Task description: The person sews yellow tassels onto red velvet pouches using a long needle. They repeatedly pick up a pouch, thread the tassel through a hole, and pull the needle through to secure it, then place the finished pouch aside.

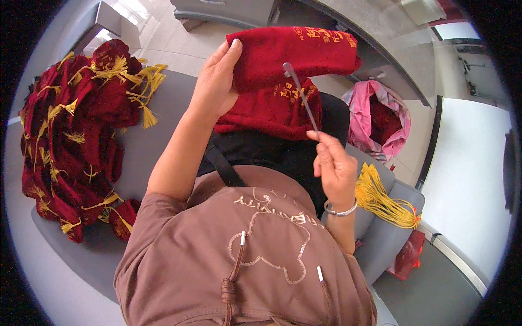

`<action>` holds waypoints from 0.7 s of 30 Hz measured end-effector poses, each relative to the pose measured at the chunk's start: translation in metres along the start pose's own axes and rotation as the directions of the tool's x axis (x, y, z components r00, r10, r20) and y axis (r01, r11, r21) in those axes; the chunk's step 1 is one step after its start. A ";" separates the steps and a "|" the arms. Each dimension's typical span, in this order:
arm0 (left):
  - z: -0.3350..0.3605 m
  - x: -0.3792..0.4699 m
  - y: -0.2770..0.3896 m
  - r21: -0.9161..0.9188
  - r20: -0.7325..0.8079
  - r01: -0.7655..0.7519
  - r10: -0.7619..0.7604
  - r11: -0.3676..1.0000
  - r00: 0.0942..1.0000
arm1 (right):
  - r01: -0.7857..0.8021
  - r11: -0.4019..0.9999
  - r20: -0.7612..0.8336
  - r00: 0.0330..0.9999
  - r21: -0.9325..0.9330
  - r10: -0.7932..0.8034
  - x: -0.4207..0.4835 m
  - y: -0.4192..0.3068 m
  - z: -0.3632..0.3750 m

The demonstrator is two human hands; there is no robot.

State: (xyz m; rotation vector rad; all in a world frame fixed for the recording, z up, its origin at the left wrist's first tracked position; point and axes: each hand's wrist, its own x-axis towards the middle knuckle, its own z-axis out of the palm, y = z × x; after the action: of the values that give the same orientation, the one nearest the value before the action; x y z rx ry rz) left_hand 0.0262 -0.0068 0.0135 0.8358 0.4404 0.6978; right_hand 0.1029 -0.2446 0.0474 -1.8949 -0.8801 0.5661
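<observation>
My left hand (216,79) grips the near left end of a red velvet-like cloth piece (265,57), with the thumb on top. The piece stretches away to the right and bears gold embroidered or printed characters. Below it, more red cloth (257,112) with similar gold marks rests across my lap. Between thumb and fingers of my right hand (336,169) is a thin grey rod-like tool (305,98). Its small hooked or knobbed head lies over the red cloth in the view; whether it touches is unclear. A metal bangle (342,210) circles my right wrist.
Dark red cloth pouches (81,138) with yellow tassels are heaped on the grey seat (149,98) at left. A bundle of yellow tassel cords (383,199) lies on the right armrest. Beyond it stands a pink bag (357,122) holding dark red cloth. A red packet (408,254) lies lower right.
</observation>
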 end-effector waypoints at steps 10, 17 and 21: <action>-0.006 0.012 -0.009 -0.133 -0.034 0.128 -0.133 0.983 0.990 | 0.027 0.989 0.029 0.999 -0.145 -0.023 -0.008 0.014 0.012; -0.006 0.010 -0.007 -0.186 -0.072 0.190 -0.206 0.964 0.976 | 0.198 0.903 -0.047 0.971 -0.382 -0.234 -0.004 0.019 0.015; -0.004 0.006 -0.007 -0.051 -0.052 0.106 -0.109 0.993 0.993 | 0.245 0.778 -0.054 0.940 -0.579 -0.336 0.000 0.020 0.016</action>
State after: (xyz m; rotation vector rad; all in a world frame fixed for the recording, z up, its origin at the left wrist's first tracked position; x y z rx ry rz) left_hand 0.0305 -0.0034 0.0049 0.7436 0.5124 0.6304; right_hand 0.0983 -0.2419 0.0218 -2.2227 -1.3130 -0.0565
